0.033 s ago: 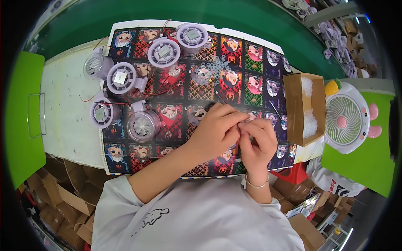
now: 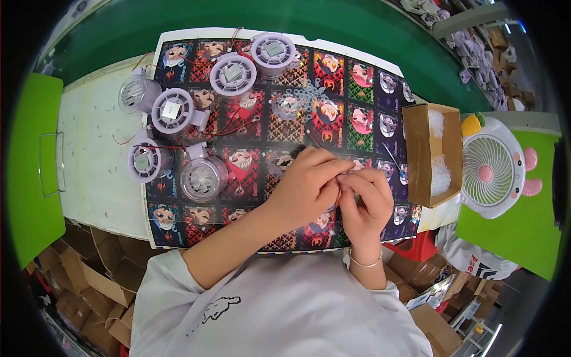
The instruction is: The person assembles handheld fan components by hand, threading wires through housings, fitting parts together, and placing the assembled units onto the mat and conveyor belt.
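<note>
Fingerwork appears underway, left hand [image 2: 312, 184] and right hand [image 2: 367, 193] pinching a hidden part, unidentifiable; next move likely calls for steady fingertip control.

Right of the frame's middle, the right hand [image 2: 367, 208] has shifted very slightly leftward. The tip of its forefinger [image 2: 351, 179] now sits a shade further left and lower, a little more toward the left hand [image 2: 309, 187]. The shift is barely visible; whether anything between the fingertips has moved or turned is hidden by the hands.
</note>
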A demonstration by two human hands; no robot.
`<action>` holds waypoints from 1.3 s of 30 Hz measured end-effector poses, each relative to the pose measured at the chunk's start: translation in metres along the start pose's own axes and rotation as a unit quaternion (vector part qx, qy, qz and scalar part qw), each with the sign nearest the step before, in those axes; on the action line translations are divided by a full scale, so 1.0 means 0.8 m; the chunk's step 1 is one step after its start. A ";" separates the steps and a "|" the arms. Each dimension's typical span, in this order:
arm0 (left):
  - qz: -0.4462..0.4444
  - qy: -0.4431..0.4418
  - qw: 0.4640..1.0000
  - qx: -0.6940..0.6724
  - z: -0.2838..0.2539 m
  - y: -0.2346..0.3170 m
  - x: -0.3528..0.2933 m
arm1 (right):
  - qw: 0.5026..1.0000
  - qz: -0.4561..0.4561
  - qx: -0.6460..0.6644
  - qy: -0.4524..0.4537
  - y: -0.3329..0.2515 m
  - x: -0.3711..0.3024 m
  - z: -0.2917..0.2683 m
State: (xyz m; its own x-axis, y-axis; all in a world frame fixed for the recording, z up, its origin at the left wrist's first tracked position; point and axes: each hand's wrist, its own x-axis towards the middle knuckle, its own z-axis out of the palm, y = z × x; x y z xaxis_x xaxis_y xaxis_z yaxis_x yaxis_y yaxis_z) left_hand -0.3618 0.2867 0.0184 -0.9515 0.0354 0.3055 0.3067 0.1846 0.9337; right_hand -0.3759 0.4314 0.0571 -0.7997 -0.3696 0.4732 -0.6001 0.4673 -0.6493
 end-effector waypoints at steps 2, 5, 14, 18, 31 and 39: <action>0.021 0.018 1.000 0.011 0.001 -0.001 0.000 | 1.000 0.005 -0.004 -0.004 -0.001 0.005 0.000; 0.021 0.000 1.000 0.012 -0.004 0.000 -0.001 | 1.000 0.022 -0.007 -0.011 -0.006 0.008 -0.002; 0.021 -0.003 1.000 0.019 -0.002 0.002 -0.001 | 0.990 0.129 0.049 0.028 0.018 0.012 -0.019; 0.022 0.011 0.999 0.020 -0.002 0.006 0.001 | 0.915 0.126 -0.382 -0.023 0.079 0.014 -0.053; -0.008 0.030 0.999 0.020 -0.001 0.010 -0.001 | 0.987 0.114 -0.045 -0.102 -0.026 -0.007 -0.027; -0.007 0.047 0.998 0.047 0.003 0.009 -0.001 | 0.987 0.109 -0.117 -0.027 -0.038 -0.017 -0.001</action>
State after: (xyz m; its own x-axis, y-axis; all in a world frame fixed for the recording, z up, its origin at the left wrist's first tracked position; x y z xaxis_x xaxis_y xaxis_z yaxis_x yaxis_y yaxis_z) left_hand -0.3587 0.2904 0.0246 -0.9477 -0.0597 0.3134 0.2862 0.2755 0.9177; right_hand -0.3468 0.4228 0.0703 -0.9120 -0.2796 0.3000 -0.4067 0.7105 -0.5743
